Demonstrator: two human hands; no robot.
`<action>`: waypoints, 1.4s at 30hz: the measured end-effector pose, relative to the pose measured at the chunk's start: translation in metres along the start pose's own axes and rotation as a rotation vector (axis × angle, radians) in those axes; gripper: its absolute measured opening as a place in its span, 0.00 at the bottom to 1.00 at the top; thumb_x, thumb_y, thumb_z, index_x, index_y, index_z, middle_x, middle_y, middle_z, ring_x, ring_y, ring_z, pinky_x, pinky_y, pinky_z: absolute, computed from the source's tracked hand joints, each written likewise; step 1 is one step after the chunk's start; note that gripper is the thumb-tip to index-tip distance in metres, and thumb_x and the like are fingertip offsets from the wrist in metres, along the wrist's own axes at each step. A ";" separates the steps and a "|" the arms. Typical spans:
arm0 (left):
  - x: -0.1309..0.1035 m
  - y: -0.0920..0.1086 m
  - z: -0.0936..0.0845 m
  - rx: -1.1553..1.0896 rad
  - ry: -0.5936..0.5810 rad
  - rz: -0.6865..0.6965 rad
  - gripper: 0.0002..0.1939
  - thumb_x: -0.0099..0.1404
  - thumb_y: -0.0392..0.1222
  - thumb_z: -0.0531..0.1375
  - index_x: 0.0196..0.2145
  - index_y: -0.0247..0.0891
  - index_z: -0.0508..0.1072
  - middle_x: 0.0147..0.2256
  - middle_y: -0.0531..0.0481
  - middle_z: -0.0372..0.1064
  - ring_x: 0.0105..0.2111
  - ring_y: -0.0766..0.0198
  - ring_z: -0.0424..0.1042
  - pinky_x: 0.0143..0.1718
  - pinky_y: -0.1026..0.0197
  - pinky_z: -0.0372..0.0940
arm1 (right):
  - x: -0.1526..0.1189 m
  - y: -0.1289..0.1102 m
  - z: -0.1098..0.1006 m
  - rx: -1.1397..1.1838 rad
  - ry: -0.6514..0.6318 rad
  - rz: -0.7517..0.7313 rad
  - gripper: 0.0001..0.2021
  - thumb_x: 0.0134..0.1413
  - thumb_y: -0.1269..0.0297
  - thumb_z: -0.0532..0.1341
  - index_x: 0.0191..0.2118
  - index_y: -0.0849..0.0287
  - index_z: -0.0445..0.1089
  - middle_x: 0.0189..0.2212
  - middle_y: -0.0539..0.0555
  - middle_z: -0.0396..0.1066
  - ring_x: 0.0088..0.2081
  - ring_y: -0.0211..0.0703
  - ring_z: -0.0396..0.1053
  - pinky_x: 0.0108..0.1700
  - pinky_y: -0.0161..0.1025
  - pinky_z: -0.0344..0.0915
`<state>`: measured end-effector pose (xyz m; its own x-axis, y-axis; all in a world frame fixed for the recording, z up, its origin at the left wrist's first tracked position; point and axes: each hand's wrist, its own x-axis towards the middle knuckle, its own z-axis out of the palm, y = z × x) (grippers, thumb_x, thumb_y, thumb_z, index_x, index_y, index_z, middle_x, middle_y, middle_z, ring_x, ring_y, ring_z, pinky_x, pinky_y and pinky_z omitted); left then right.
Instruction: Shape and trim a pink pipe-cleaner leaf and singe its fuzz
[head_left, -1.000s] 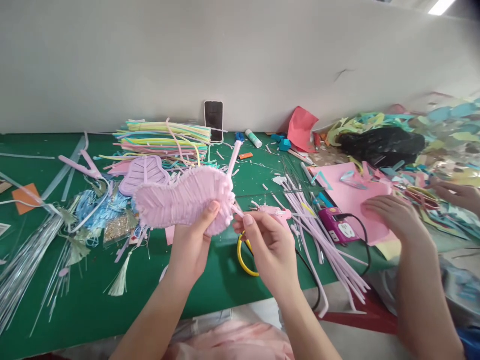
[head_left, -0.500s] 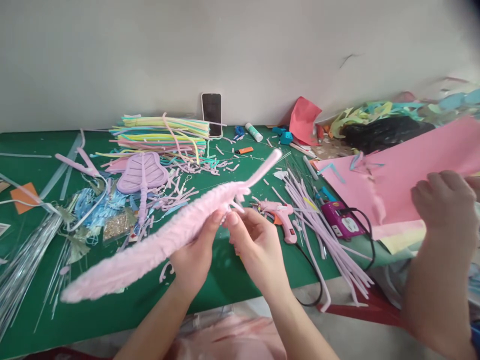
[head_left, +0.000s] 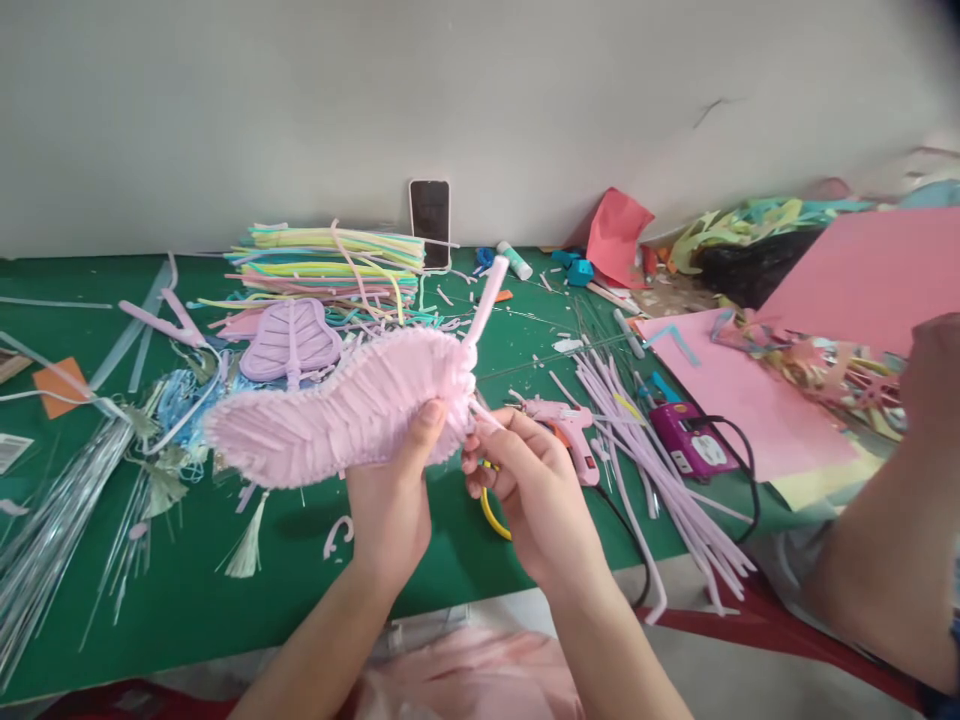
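Since half a second ago, your fuzzy pink piece (head_left: 322,425) has rolled from nearly edge-on to show its broad, ribbed face, and the neighbour's forearm (head_left: 892,560) has swung farther right. In the head view, the piece is held above the green table (head_left: 465,565), its long axis running leftward from your grips and dipping at the far end. Your left hand (head_left: 394,500) clasps it near its right end, thumb on the face, other fingers mostly hidden behind. Your right hand (head_left: 536,480), nearer the end itself, pinches a short stem (head_left: 486,413) jutting there; a longer stem (head_left: 488,303) rises from the same end.
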<state>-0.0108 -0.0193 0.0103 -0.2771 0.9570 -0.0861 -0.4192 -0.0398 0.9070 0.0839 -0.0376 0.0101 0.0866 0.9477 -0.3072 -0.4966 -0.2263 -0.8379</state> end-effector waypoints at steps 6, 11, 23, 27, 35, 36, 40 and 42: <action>0.006 -0.005 -0.010 0.078 0.035 0.020 0.29 0.51 0.45 0.73 0.51 0.43 0.74 0.49 0.49 0.76 0.57 0.53 0.69 0.59 0.56 0.62 | 0.005 -0.015 -0.014 -0.023 -0.130 0.164 0.14 0.44 0.57 0.70 0.23 0.60 0.68 0.23 0.48 0.67 0.25 0.34 0.64 0.23 0.30 0.61; 0.011 -0.003 -0.013 0.096 -0.029 0.076 0.33 0.52 0.44 0.73 0.55 0.45 0.71 0.52 0.48 0.74 0.56 0.52 0.70 0.57 0.56 0.65 | 0.001 -0.015 -0.014 -0.369 -0.128 -0.062 0.14 0.48 0.54 0.68 0.27 0.59 0.70 0.23 0.48 0.68 0.24 0.34 0.63 0.25 0.32 0.61; 0.017 0.005 -0.015 0.075 -0.103 -0.073 0.23 0.51 0.44 0.73 0.45 0.40 0.78 0.48 0.47 0.78 0.57 0.49 0.70 0.58 0.53 0.65 | -0.005 -0.016 -0.015 -0.842 0.062 -0.499 0.09 0.60 0.61 0.60 0.30 0.57 0.73 0.25 0.51 0.74 0.27 0.39 0.71 0.29 0.35 0.67; 0.020 0.006 -0.016 -0.007 -0.142 -0.195 0.14 0.53 0.46 0.72 0.37 0.41 0.79 0.44 0.48 0.79 0.55 0.50 0.72 0.56 0.51 0.68 | -0.007 -0.011 -0.016 -0.976 0.110 -0.773 0.03 0.60 0.66 0.61 0.37 0.54 0.73 0.34 0.53 0.74 0.34 0.41 0.73 0.31 0.37 0.70; 0.019 0.001 -0.017 -0.187 -0.191 -0.253 0.10 0.59 0.41 0.69 0.40 0.44 0.78 0.46 0.53 0.78 0.54 0.61 0.71 0.53 0.62 0.68 | -0.008 -0.002 -0.012 -1.095 0.192 -1.093 0.08 0.57 0.75 0.60 0.38 0.53 0.71 0.38 0.56 0.71 0.40 0.44 0.73 0.38 0.42 0.72; 0.019 0.000 -0.017 -0.203 -0.186 -0.281 0.10 0.59 0.40 0.69 0.40 0.45 0.78 0.46 0.53 0.78 0.55 0.61 0.71 0.52 0.62 0.69 | -0.008 -0.002 -0.012 -1.090 0.200 -1.103 0.08 0.57 0.75 0.60 0.38 0.53 0.71 0.38 0.55 0.71 0.40 0.44 0.73 0.39 0.43 0.72; 0.018 0.000 -0.015 -0.247 -0.198 -0.368 0.09 0.59 0.41 0.69 0.39 0.45 0.78 0.43 0.54 0.78 0.56 0.60 0.70 0.52 0.60 0.69 | -0.009 -0.001 -0.012 -1.085 0.188 -1.110 0.11 0.56 0.77 0.59 0.38 0.53 0.71 0.39 0.56 0.70 0.40 0.45 0.72 0.37 0.42 0.71; 0.017 0.000 -0.014 -0.266 -0.210 -0.365 0.09 0.59 0.41 0.70 0.39 0.45 0.78 0.40 0.54 0.78 0.57 0.59 0.70 0.54 0.59 0.69 | -0.010 0.000 -0.011 -1.081 0.161 -1.101 0.09 0.56 0.75 0.60 0.39 0.53 0.71 0.40 0.56 0.70 0.41 0.46 0.72 0.39 0.44 0.71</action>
<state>-0.0281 -0.0068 0.0031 0.0975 0.9582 -0.2689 -0.6700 0.2630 0.6943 0.0927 -0.0495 0.0084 0.1013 0.7322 0.6736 0.7040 0.4256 -0.5685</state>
